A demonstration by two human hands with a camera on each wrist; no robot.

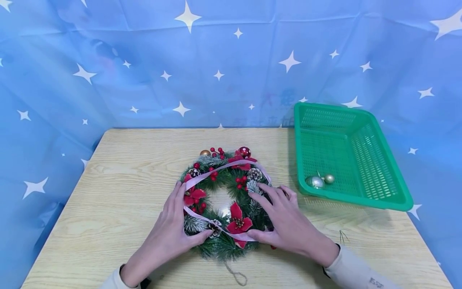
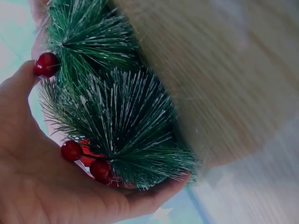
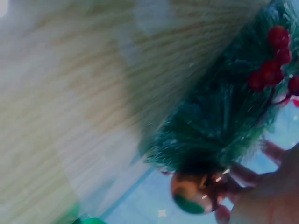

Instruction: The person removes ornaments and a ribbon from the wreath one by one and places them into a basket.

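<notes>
resting on the wreath (image 1: 225, 200) from both sides, the two hands come in from the bottom edge of the head view, palms down. the left hand (image 1: 173, 228) lies along the wreath's left rim, fingers straight and together pointing up the ring, thumb stretched toward the lower needles near a pine cone (image 1: 215, 227). in the left wrist view the palm cups the green needles (image 2: 117, 116) with red berries (image 2: 71, 150) against it, fingers only gently bent. the right hand (image 1: 285, 218) covers the right rim, fingers spread and nearly straight over the needles, thumb reaching along the lower edge by the pink ribbon (image 1: 216, 170). the right wrist view is blurred; a shiny gold ball (image 3: 191, 191) sits near the fingers, but whether they grip it cannot be told.

the wreath lies flat at the middle of the wooden table (image 1: 108, 192). on it show three pine cones, three red flowers (image 1: 238, 222), berry clusters, one gold ball (image 1: 205, 153) and one red ball (image 1: 244, 151) at the top, and one ribbon looped across. a string loop (image 1: 236, 276) trails from its lower edge.

one green basket (image 1: 361, 120) stands at the table's right, well apart from the hands. it holds two balls near its front left corner, a silver one (image 1: 315, 182) and a smaller gold one (image 1: 329, 178), just beside each other.

a blue star-printed cloth (image 1: 144, 60) hangs behind.
</notes>
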